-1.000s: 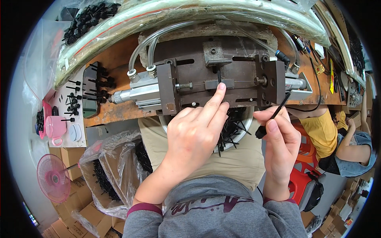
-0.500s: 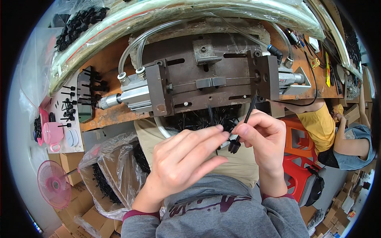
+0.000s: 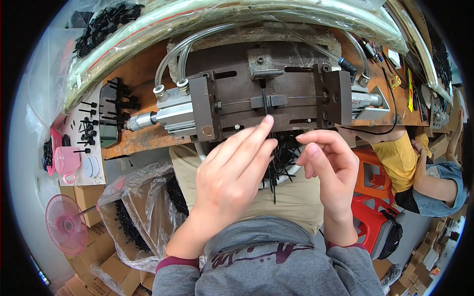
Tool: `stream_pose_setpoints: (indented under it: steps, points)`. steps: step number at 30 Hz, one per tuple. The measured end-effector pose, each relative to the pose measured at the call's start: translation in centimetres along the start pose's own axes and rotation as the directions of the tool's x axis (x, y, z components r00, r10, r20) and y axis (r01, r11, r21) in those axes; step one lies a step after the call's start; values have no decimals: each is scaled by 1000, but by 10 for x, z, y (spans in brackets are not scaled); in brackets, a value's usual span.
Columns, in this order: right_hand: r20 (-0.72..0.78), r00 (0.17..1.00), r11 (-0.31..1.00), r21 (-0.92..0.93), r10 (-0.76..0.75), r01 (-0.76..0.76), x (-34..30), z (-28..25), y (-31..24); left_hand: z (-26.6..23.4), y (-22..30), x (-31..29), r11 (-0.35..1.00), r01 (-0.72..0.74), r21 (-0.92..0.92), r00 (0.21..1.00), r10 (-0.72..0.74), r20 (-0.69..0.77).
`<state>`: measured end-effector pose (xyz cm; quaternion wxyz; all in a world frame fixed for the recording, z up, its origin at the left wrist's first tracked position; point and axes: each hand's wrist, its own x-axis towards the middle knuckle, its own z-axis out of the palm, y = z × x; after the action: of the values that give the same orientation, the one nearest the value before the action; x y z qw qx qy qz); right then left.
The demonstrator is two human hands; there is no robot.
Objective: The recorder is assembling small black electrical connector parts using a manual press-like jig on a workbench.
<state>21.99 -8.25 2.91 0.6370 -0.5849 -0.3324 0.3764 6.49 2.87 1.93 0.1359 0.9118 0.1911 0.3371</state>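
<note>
My left hand (image 3: pixel 232 170) reaches up to the front of a dark metal fixture (image 3: pixel 296 116). Its fingertips are at the lower end of a thin black rod-shaped part (image 3: pixel 264 96), seemingly pinching it, though the thumb is hidden beneath. The rod stands across the small grey block (image 3: pixel 279 100) at the fixture's middle, its far end by the upper metal bracket (image 3: pixel 260 61). To the right, my right hand (image 3: pixel 332 165) hangs with fingers curled and apart, holding nothing visible. Between the hands, a heap of black rod-shaped parts (image 3: pixel 284 153) lies over my lap.
Air cylinders flank the fixture, the left one (image 3: pixel 173 116) fed by clear hoses (image 3: pixel 163 64). More black parts lie on a dark tray (image 3: pixel 109 98) at left. Below are a plastic-lined box (image 3: pixel 148 207) and a pink fan (image 3: pixel 66 224). A person in yellow (image 3: pixel 395 158) sits at right beside red stools (image 3: pixel 370 217).
My left hand has moved up and forward, bringing a black rod onto the fixture's middle. My right hand no longer holds its black part, and its fingers have spread.
</note>
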Motion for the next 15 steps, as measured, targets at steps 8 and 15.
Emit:
stream_pose_setpoints:
  steps: [8,15]
  points:
    - [29,999,995,-96,-14,17,-5,-2,-6,6,1,14,993,75,90,993,-82,83]
    - [17,981,962,-195,-191,191,19,-3,-33,2,5,19,986,110,123,984,-126,126]
